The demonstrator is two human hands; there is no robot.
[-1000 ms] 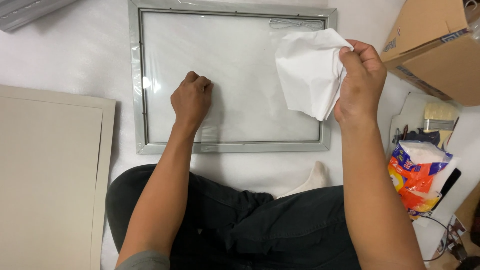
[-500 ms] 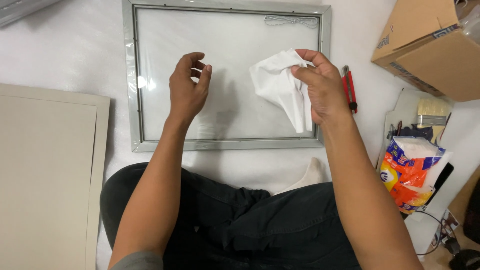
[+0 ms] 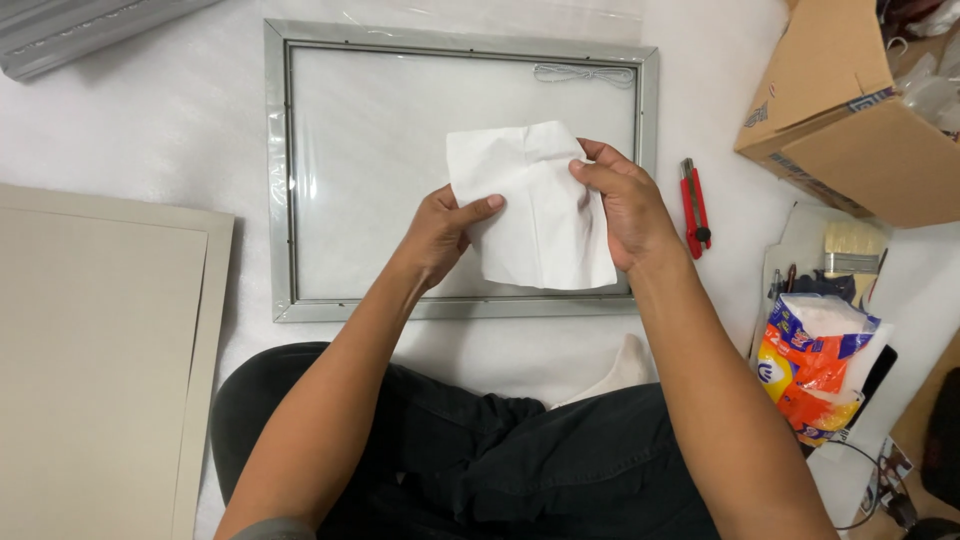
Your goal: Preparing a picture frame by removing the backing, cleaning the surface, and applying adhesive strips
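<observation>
Grip, left hand [image 3: 437, 232]: closed on the left edge of the white paper sheet [image 3: 535, 205], thumb pressed over its front; grip, right hand [image 3: 622, 205]: fingers pinched shut on the sheet's right edge
Sheet: held flat between both hands, lifted above the grey frame [image 3: 275, 180]
Far left of the grips: beige boards [image 3: 95, 350] lying on the white surface [image 3: 180, 130]
Beneath the grips: frame with its clear pane [image 3: 360, 170]
Just right of the right grip: red utility knife [image 3: 694, 207]; further right, cardboard box [image 3: 850, 120], paintbrush [image 3: 852, 247], orange packet [image 3: 812, 365]
</observation>
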